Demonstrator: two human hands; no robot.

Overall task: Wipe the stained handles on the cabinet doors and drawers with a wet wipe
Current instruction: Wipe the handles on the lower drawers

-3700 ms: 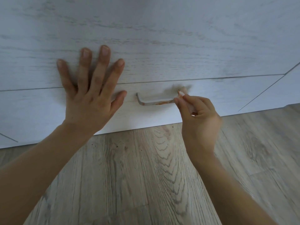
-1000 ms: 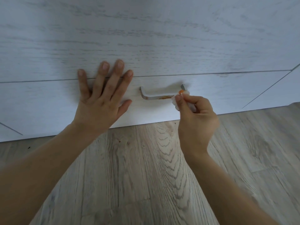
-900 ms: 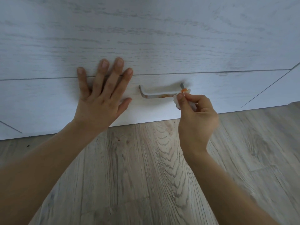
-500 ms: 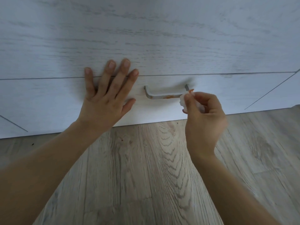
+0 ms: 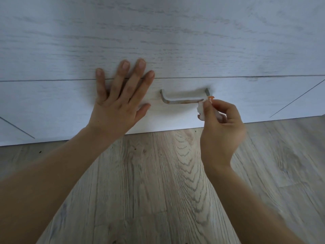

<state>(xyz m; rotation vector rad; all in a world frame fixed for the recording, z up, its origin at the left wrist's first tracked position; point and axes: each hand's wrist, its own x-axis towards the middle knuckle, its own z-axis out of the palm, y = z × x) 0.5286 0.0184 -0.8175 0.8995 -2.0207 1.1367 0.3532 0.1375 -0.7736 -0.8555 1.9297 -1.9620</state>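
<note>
A grey metal bar handle [image 5: 182, 100] sits on the low white drawer front [image 5: 246, 99], with faint orange marks along its lower edge. My right hand [image 5: 221, 127] pinches a small white wet wipe [image 5: 201, 110] with an orange smear at its tip, pressed against the handle's right end. My left hand [image 5: 119, 103] lies flat with fingers spread on the drawer front, just left of the handle and across the seam to the panel above.
A taller white wood-grain panel [image 5: 175, 36] rises above the drawer seam. Light wood-look floor [image 5: 158, 182] runs from the cabinet base toward me. Diagonal seam lines mark neighbouring panels at far left and far right.
My right hand with the wipe stays at the handle's right end with small rubbing shifts. The orange stain near the handle's right end looks fainter. My left hand stays flat on the drawer.
</note>
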